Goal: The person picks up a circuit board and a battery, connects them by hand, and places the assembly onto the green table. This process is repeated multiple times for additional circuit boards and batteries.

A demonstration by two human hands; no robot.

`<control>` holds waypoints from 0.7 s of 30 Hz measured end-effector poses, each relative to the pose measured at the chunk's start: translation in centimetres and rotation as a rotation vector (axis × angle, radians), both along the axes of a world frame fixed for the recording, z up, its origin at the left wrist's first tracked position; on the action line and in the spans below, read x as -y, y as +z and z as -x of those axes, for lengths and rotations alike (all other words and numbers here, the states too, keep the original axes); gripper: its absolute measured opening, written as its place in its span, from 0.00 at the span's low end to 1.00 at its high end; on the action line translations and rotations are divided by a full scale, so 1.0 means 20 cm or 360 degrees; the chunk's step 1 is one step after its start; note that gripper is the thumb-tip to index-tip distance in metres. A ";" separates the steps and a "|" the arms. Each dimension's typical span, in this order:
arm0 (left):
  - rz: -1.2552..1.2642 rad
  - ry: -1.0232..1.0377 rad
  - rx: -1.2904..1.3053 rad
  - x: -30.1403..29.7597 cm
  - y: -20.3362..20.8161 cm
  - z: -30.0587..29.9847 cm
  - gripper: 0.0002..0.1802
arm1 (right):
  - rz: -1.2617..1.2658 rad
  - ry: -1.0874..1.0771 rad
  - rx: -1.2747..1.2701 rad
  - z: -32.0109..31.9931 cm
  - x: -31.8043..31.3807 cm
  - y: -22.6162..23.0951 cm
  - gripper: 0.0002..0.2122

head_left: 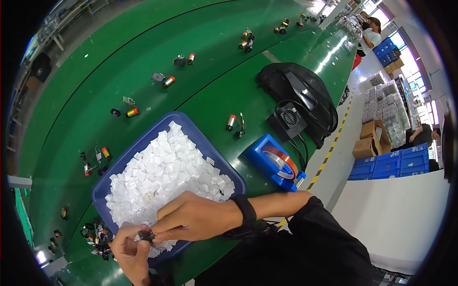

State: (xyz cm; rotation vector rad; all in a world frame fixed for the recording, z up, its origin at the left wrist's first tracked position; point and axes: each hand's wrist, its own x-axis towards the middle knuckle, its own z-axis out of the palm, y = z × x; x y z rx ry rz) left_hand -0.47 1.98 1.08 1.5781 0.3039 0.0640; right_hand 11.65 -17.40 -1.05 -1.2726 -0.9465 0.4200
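In the head view, the work looks midway: a small dark part (146, 234) with a wire loop sits above the near edge of the blue tray (240, 185), pinched between the left hand's (128, 249) thumb and finger; the right hand's (193, 218) fingertips close together on it. Other assemblies lie heaped (98, 239) beside the tray; which are finished, I cannot tell.
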 end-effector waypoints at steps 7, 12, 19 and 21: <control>-0.0440 -0.0128 0.0190 0.03 0.01 -0.06 0.13 | 0.0061 -0.0269 0.0645 -0.01 0.00 -0.04 0.07; -0.0876 -0.0293 0.0449 0.02 0.03 -0.06 0.11 | 0.0204 -0.0300 0.0774 -0.04 0.01 -0.04 0.09; -0.0371 0.0069 0.0343 0.08 0.02 -0.06 0.09 | 0.0146 -0.0364 0.0925 -0.04 0.00 0.02 0.08; -0.0031 0.0320 0.0186 0.07 0.00 -0.05 0.10 | 0.0166 -0.0404 0.0964 -0.04 -0.01 0.00 0.13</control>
